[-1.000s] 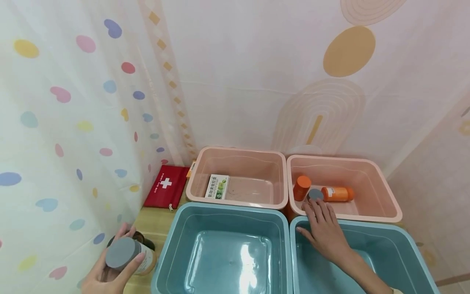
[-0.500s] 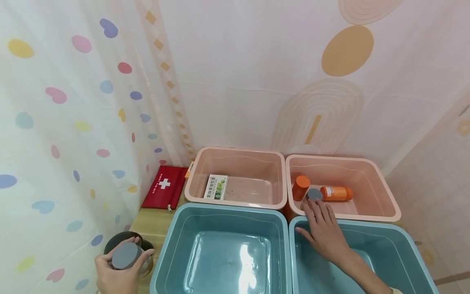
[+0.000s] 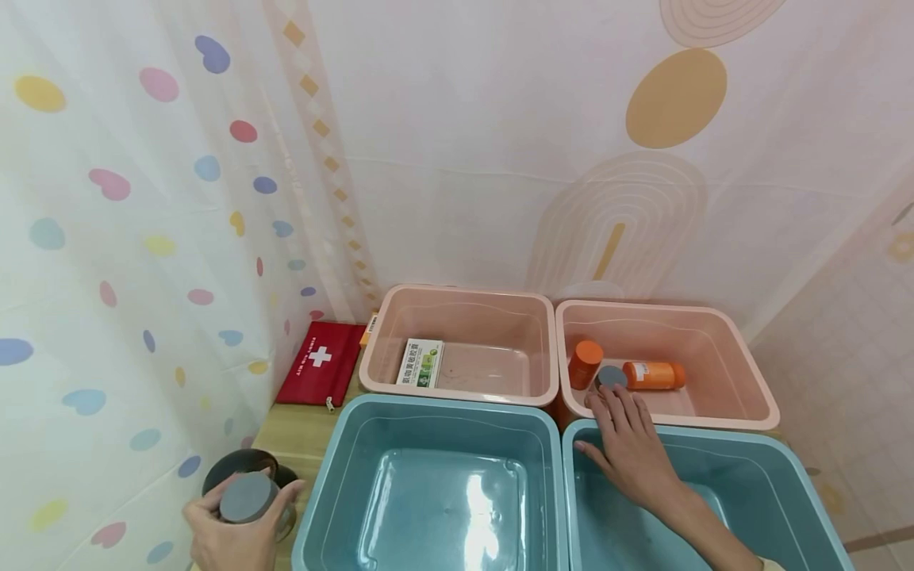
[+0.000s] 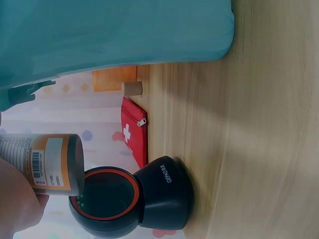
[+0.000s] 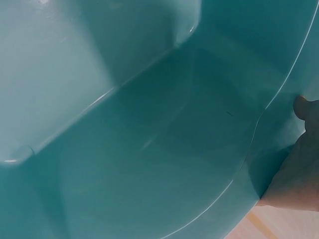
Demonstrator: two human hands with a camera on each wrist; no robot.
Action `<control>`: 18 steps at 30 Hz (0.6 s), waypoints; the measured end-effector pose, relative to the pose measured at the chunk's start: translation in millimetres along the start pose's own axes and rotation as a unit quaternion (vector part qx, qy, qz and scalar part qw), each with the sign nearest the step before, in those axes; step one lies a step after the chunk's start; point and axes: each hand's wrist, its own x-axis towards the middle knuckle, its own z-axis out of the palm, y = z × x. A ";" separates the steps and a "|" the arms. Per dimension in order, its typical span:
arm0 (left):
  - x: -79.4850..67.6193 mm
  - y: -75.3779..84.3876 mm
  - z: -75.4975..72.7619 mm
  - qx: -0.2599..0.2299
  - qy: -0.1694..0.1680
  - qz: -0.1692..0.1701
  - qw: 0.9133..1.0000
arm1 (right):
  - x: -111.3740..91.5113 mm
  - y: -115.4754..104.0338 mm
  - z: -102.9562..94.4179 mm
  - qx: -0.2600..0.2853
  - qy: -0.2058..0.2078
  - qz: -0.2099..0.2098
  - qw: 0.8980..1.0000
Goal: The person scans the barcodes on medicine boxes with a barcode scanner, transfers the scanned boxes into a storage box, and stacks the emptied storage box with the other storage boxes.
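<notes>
My left hand [image 3: 232, 539] grips a pill bottle [image 4: 50, 164] with a grey cap and an orange-and-white label. In the left wrist view the barcode side shows, and the bottle's base overlaps the edge of a black desktop barcode scanner [image 4: 167, 194] with a red-ringed round window. From the head view, the cap hides most of the bottle. My right hand [image 3: 631, 460] rests over the front rim of the right pink bin [image 3: 714, 422], fingers extended. Its fingertips lie right at a grey-capped bottle [image 3: 612, 377] inside that bin.
Two orange bottles, one upright [image 3: 586, 363] and one lying [image 3: 654, 376], share the right pink bin. A medicine box [image 3: 420, 363] lies in the left pink bin [image 3: 464, 293]. Blue bins [image 3: 443, 406] stand in front. A red first aid pouch [image 3: 317, 363] lies behind the scanner.
My left hand has shifted slightly right and turned the bottle, so its label no longer shows in the head view and more of the scanner does. My right hand stays put.
</notes>
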 end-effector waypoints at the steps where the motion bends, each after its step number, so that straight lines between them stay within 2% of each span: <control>1: -0.2 -0.4 0.5 -0.002 0.008 0.000 1.000 | 0.1 -0.5 -0.9 0.000 -0.001 0.001 1.000; 5: -2.3 -1.4 3.3 -0.018 0.046 0.015 0.999 | -0.3 -1.3 -2.0 0.000 0.001 -0.001 1.000; 8: -3.8 -1.7 3.8 -0.025 0.052 0.006 0.998 | -0.5 -1.2 -1.8 0.000 0.002 -0.002 1.000; 11: -3.3 -1.2 4.8 -0.086 0.020 0.011 0.996 | -0.5 -1.1 -1.7 0.001 0.002 -0.001 1.000; 15: 2.5 -0.9 5.8 -0.153 -0.059 0.036 0.986 | -0.3 -1.2 -1.4 0.001 0.001 0.001 1.000; 16: 5.0 -0.8 5.5 -0.159 -0.078 0.037 0.983 | -0.2 -1.3 -1.4 0.000 0.001 0.001 1.000; 18: 10.9 -0.5 3.6 -0.130 -0.122 0.025 0.984 | -0.1 -1.3 -1.1 0.000 0.002 0.001 1.000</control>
